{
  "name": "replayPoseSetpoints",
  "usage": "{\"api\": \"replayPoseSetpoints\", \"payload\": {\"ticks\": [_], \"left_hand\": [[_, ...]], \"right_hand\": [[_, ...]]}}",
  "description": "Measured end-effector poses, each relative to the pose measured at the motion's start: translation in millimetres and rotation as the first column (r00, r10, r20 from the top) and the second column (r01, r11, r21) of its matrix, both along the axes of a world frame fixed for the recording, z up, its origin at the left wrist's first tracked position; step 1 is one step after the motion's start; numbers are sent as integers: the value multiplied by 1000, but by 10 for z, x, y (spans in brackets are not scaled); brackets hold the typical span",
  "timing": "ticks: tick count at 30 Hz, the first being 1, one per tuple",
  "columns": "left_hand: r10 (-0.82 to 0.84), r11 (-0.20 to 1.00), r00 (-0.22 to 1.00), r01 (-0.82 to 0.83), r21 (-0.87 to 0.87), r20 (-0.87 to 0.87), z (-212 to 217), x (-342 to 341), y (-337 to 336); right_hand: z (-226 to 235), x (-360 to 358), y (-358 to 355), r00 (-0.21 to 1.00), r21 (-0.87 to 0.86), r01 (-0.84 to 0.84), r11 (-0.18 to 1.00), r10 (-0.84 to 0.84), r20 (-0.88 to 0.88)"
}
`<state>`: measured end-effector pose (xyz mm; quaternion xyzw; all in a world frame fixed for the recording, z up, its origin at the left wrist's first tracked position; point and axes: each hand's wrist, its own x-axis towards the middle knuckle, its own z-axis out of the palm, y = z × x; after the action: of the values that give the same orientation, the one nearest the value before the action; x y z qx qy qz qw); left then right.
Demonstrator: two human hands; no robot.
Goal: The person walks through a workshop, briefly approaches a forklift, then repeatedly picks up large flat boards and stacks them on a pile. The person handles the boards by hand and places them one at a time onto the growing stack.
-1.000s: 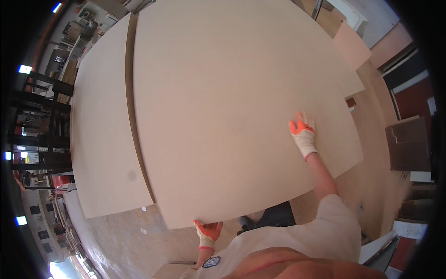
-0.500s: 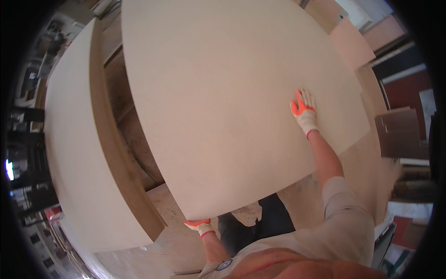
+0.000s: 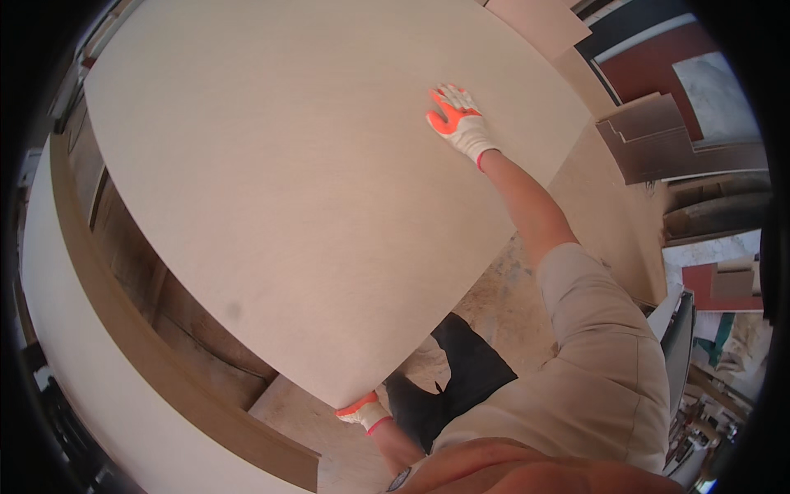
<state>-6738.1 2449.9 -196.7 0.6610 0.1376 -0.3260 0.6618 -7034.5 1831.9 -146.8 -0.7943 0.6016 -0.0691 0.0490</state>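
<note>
A large pale flat board (image 3: 313, 189) fills the middle of the view, its near corner pointing toward me. At that corner my left hand (image 3: 362, 410), in a white glove with an orange palm, grips the board's edge; part of its fingers is hidden by the board. My right hand (image 3: 459, 122), gloved the same way, lies with fingers stretched out against the board's face, toward the far right side. It has the thumb spread apart from the fingers and holds nothing.
Left of the board stands a thick stack of pale boards (image 3: 107, 305) with brown edges, a gap between them. Brown panels (image 3: 650, 140) and dark red sheets (image 3: 658, 74) lean at the right. Dusty floor (image 3: 502, 288) shows around my dark trousers (image 3: 461, 362).
My view has swung to the right, so the board and the stack appear turned and shifted left. Both hands keep their places on the board.
</note>
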Motion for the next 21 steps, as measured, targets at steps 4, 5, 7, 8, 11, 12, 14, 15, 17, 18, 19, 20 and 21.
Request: {"api": "replayPoseSetpoints", "payload": {"ticks": [4,5,7,8,11,12,14,15,17,18,19,20,21], "left_hand": [[188,960,966,-219,-177,-176,86,0,-462],[104,989,986,-115,-87,-128,81,14,-558],[34,999,994,-36,-17,-105,49,54,-681],[105,991,985,-115,-69,-135,23,66,-696],[145,980,976,-163,-110,-160,-24,54,-701],[151,975,976,-173,-138,-159,-31,42,-677],[170,959,973,-200,-200,-156,-24,6,-627],[203,945,965,-237,-226,-166,-29,-8,-599],[313,895,922,-367,-255,-228,-44,-26,-557],[381,855,885,-448,-263,-267,-61,-32,-547],[409,809,867,-489,-325,-284,-86,-18,-543],[483,812,845,-530,-244,-228,-119,-7,-538],[516,814,843,-538,-219,-151,-164,7,-551]], "right_hand": [[-150,-31,-415,999,-27,-8,1000,10,46],[-185,-16,-548,999,-34,-13,999,15,45],[-218,-16,-757,998,-52,-32,998,34,46],[-213,-10,-835,997,-70,-50,996,54,55],[-200,-65,-1000,994,-73,-73,995,79,80],[-207,-63,-1052,995,-48,-62,997,66,79],[-210,-106,-1221,980,-125,-87,988,107,165],[-231,-91,-1320,980,-174,-119,978,144,137],[-301,-34,-1619,973,-257,-180,950,209,93],[-334,-46,-1757,981,-230,-170,958,186,50],[-357,-25,-1863,963,-324,-214,921,254,85],[-371,-9,-1941,974,-290,-172,941,206,90],[-385,16,-1982,970,-359,-164,919,217,113]]}}
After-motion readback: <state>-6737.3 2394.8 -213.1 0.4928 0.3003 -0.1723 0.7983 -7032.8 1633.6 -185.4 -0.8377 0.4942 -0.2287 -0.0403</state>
